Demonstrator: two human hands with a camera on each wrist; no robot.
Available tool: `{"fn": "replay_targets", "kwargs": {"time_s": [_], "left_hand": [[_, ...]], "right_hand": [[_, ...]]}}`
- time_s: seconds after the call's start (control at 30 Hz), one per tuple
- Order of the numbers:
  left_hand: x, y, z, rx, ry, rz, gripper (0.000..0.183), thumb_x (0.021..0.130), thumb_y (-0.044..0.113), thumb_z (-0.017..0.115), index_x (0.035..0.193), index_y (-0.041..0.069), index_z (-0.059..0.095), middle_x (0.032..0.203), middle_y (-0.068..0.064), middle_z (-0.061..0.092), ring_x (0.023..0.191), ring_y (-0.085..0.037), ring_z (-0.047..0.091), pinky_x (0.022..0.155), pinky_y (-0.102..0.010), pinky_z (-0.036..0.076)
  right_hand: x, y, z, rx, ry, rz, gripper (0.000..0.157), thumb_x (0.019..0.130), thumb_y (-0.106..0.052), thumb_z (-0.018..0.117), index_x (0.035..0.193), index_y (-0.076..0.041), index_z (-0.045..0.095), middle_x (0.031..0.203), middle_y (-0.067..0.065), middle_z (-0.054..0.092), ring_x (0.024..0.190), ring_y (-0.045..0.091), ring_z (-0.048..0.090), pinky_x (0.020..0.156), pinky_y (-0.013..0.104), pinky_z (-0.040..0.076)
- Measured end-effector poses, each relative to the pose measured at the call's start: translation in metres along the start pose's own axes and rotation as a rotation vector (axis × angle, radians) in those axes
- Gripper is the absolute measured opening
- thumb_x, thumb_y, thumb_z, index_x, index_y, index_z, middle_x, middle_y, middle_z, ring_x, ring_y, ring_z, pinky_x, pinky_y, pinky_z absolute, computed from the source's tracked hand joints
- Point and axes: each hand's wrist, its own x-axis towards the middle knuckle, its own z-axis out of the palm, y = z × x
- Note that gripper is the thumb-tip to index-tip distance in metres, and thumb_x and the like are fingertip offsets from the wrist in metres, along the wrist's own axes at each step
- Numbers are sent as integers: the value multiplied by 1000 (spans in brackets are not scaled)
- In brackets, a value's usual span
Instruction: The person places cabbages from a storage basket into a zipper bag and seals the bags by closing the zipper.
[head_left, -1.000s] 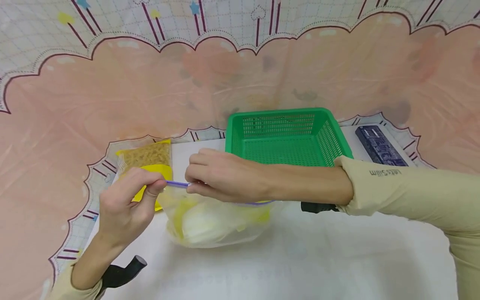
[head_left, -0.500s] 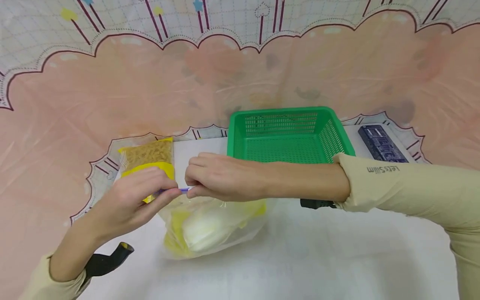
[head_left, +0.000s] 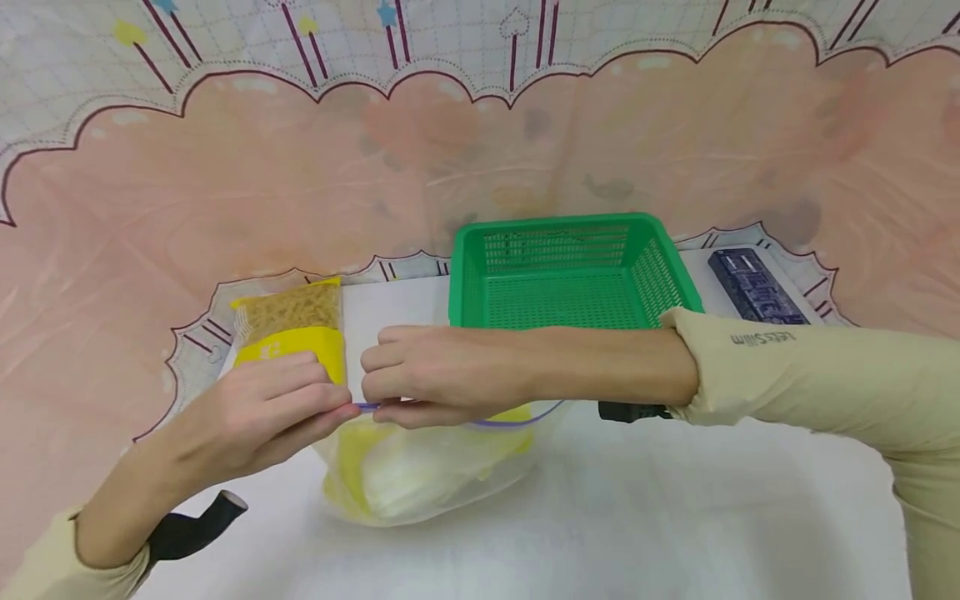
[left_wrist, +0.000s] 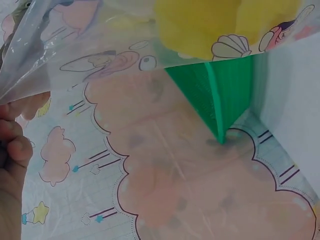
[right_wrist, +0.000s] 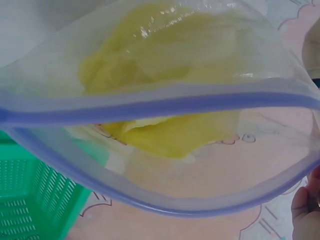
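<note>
As left hand [head_left: 273, 406] and right hand [head_left: 438, 375] pinch the bag [head_left: 423, 479], only the right wrist view clearly shows its gaping mouth [right_wrist: 160, 107].

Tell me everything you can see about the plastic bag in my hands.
The plastic bag looks thin, translucent and slightly cloudy, with purple strips along its mouth. The right wrist view shows the mouth gaping. Inside sits a pale, yellow-edged bundle, perhaps cabbage. Your left hand and right hand pinch the rim close together near its left end; the lower part appears to rest on the white table.
</note>
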Motion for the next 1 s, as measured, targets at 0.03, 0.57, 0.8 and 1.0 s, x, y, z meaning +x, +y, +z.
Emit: {"fn": "replay_targets", "kwargs": {"time_s": [0.03, 0.57, 0.8, 1.0], "left_hand": [[0, 0, 1, -7, 15, 8, 31, 101, 18, 52, 74, 4, 62, 65, 4, 45, 60, -4, 37, 54, -8, 27], [-3, 1, 0, 72, 30, 37, 35, 101, 19, 51, 71, 4, 61, 63, 4, 45, 57, -6, 34, 53, -8, 24], [-3, 1, 0, 103, 49, 46, 36, 101, 19, 52, 69, 5, 60, 61, 4, 44, 56, -6, 32, 52, -8, 22], [-4, 1, 0, 109, 54, 41, 36, 101, 20, 52, 69, 5, 60, 62, 3, 46, 56, -6, 34, 51, -8, 24]], "right_hand": [[1, 0, 0, 10, -4, 1, 19, 101, -18, 48, 89, -9, 59, 80, 0, 52, 76, 13, 43, 74, 19, 35], [-1, -4, 6, -2, 21, 50, 20, 101, -19, 48, 85, -11, 58, 75, -1, 47, 73, 11, 42, 71, 17, 32], [-3, -4, 9, 19, 47, 69, 21, 100, -19, 50, 83, -11, 58, 75, -2, 47, 73, 11, 41, 69, 17, 32], [-4, -4, 11, 27, 66, 79, 20, 100, -19, 51, 84, -12, 59, 75, -2, 49, 73, 11, 42, 69, 17, 34]]}}
